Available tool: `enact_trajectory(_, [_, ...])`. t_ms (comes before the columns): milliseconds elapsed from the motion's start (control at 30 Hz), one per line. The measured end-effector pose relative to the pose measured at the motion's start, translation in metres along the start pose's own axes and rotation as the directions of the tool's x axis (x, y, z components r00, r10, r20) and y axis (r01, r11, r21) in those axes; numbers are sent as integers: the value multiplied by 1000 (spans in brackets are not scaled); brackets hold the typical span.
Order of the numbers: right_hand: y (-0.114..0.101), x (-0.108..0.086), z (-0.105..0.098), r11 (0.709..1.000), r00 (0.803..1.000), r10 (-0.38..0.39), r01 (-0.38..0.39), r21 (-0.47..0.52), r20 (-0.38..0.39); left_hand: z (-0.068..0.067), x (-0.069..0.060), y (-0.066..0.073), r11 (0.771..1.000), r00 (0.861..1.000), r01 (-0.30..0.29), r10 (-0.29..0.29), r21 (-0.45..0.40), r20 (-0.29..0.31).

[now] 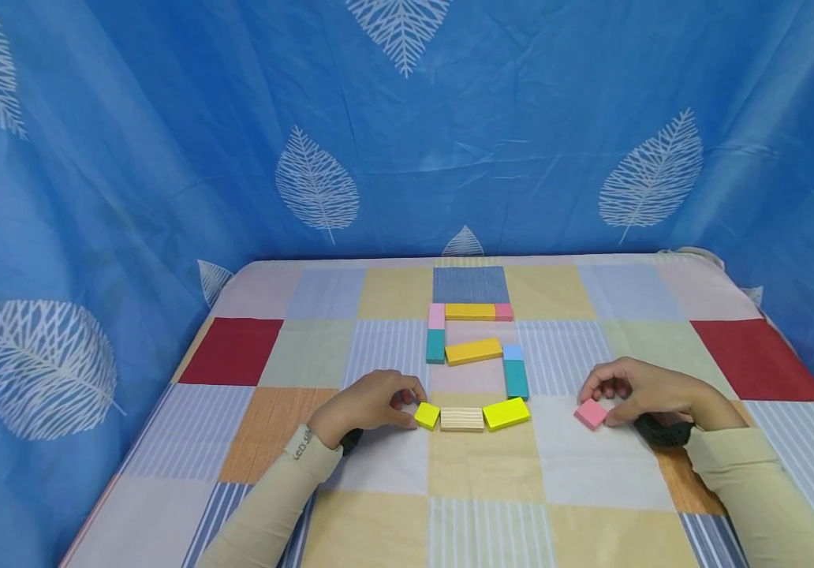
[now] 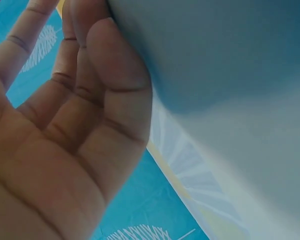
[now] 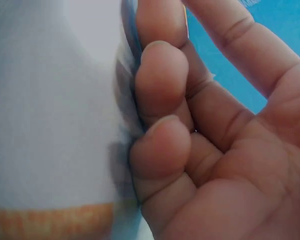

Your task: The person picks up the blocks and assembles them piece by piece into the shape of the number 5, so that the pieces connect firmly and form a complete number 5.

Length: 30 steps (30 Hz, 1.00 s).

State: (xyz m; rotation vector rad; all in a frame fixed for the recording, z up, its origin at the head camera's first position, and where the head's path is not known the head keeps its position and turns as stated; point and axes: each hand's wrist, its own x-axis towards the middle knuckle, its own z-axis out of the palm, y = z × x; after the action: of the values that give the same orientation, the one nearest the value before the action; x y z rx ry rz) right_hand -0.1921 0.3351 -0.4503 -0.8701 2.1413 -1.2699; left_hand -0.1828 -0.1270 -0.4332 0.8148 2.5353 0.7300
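My left hand (image 1: 371, 404) pinches a small yellow block (image 1: 427, 415) between thumb and forefinger, down on the cloth. Just right of it lies a pale striped wooden block (image 1: 461, 419), and beyond that a longer bright yellow block (image 1: 506, 413), slightly turned. On the right, a pink block (image 1: 591, 414) sits at the thumb and fingertips of my right hand (image 1: 651, 392), which holds it low over a white patch. Curled fingers of the left hand (image 2: 90, 100) and right hand (image 3: 190, 125) fill the wrist views; both blocks are out of sight there.
Farther back, a light pink block (image 1: 437, 315), an orange block (image 1: 470, 312), a darker pink block (image 1: 503, 312), teal blocks (image 1: 435, 346), a tilted orange block (image 1: 474, 352) and a blue block (image 1: 513, 353) form an outline. A patchwork cloth (image 1: 485, 528) covers the table; blue curtains (image 1: 520, 118) surround it.
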Motion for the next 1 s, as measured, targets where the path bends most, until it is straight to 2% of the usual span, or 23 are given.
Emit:
enact_trajectory(267, [-4, 2, 1, 1000, 999, -19, 18, -12, -42, 0, 0, 2, 1000, 1000, 17, -17, -3, -3])
enact_trajectory(500, [-18, 11, 3, 998, 994, 51, -55, -37, -101, 1, 1, 2, 1000, 1000, 29, -29, -5, -8])
enact_trajectory(633, [-26, 17, 5, 994, 987, 103, -107, -21, -121, 1, 2, 1, 999, 999, 33, -33, -13, -8])
enact_trajectory(733, [-30, 22, 7, 992, 986, 115, -120, -34, -122, 1, 2, 1, 999, 999, 36, -36, -21, -8])
enact_trajectory(1000, [-33, 35, 9, 994, 990, 74, -83, -68, -121, 2, 3, -2, 999, 1000, 27, -27, -29, -2])
